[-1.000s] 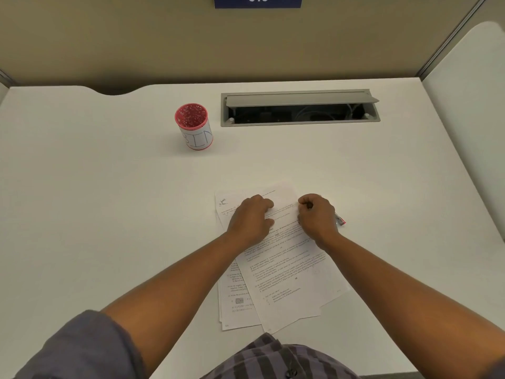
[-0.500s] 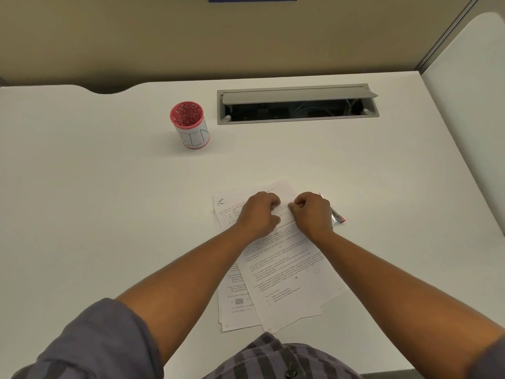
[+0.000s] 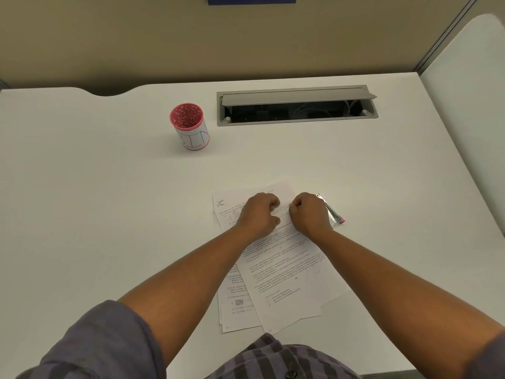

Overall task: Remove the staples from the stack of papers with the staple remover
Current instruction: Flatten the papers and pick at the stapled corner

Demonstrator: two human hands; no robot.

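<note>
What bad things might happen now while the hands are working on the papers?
The papers already lie fanned and crooked, so a pull by the left hand or right hand might tear a corner or slide the sheets further apart.

A tiny loose staple may drop on the white desk, since the pink cup marked BIN stands far off.

The staple remover lies beside the right hand and might get knocked.

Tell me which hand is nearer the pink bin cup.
Left. The left hand rests on the papers, below and right of the pink bin cup; the right hand lies farther right, beside the staple remover.
</note>
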